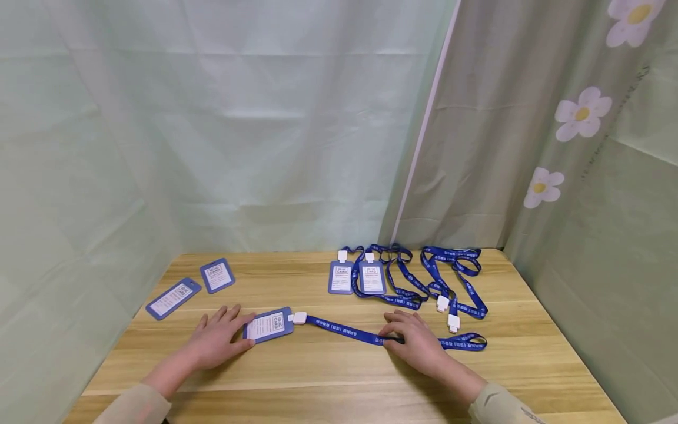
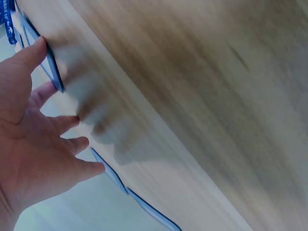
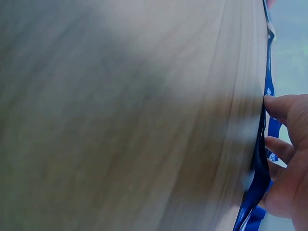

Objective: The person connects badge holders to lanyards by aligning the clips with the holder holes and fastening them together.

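Overall, with twelve o'clock at the table's far edge, the left hand (image 1: 219, 335) is on the near left part of the wooden table (image 1: 328, 388). Its fingers are extended and spread, thumb and forefinger touching the end of a blue card holder (image 1: 268, 325), which lies flat, card face up, at about three o'clock from that hand. At the holder's other end is a white clip (image 1: 299, 318), joined to a blue lanyard (image 1: 341, 331) that runs toward four o'clock. The right hand (image 1: 410, 341), fingers bent, pinches this strap, whose looped end (image 1: 470, 341) emerges at three o'clock beyond it. A tilted card holder (image 1: 173, 298) lies at ten o'clock from the left hand, and a second loose holder (image 1: 217, 275) at twelve. Toward eleven from the right hand are two clipped card holders (image 1: 356, 280) with their straps; at one o'clock lie spare lanyards (image 1: 447, 255) with white ends. A pale curtain (image 1: 275, 118) stands behind.
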Motion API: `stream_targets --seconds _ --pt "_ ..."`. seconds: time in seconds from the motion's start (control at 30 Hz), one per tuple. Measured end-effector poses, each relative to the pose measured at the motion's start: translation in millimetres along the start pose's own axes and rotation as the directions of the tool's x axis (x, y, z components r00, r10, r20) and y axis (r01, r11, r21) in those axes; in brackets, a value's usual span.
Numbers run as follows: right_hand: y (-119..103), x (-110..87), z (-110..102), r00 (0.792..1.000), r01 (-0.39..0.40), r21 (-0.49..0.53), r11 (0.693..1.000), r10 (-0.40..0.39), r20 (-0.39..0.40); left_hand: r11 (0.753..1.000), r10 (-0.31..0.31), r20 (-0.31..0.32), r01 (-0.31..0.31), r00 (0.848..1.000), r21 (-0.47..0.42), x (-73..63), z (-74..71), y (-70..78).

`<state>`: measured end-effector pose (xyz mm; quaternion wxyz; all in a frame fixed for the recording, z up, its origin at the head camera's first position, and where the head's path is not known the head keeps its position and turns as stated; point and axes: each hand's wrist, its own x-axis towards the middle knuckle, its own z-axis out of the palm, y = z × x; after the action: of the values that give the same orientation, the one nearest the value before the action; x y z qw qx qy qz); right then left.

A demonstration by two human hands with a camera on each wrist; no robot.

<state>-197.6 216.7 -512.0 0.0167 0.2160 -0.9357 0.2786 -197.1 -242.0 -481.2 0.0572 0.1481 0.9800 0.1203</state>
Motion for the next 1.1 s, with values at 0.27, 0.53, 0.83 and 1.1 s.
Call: stream_targets --seconds 0.27,0.53,0.83,1.1 --pt "2.1 -2.2 -0.8 1.0 0.027 -0.04 0.999 -0.027 0.002 0.999 -0.032 -0.069 0.034 0.997 0.036 3.4 9.5 0.0" --pt "4.9 -2.9 -0.7 0.999 0.04 -0.036 0.999 -0.039 0.011 0.992 -0.08 -0.138 0.093 0.987 0.089 8.9 13.2 10.9" --pt "4.8 -4.7 -0.3 0.998 0.07 -0.058 0.996 -0.07 0.01 0.981 -0.114 -0.203 0.143 0.973 0.135 17.2 19.3 21.1" --pt "6.5 -12.5 -5.0 0.992 0.124 -0.079 0.989 -0.123 0.021 0.99 -0.107 -0.221 0.124 0.969 0.063 11.0 22.7 21.3"
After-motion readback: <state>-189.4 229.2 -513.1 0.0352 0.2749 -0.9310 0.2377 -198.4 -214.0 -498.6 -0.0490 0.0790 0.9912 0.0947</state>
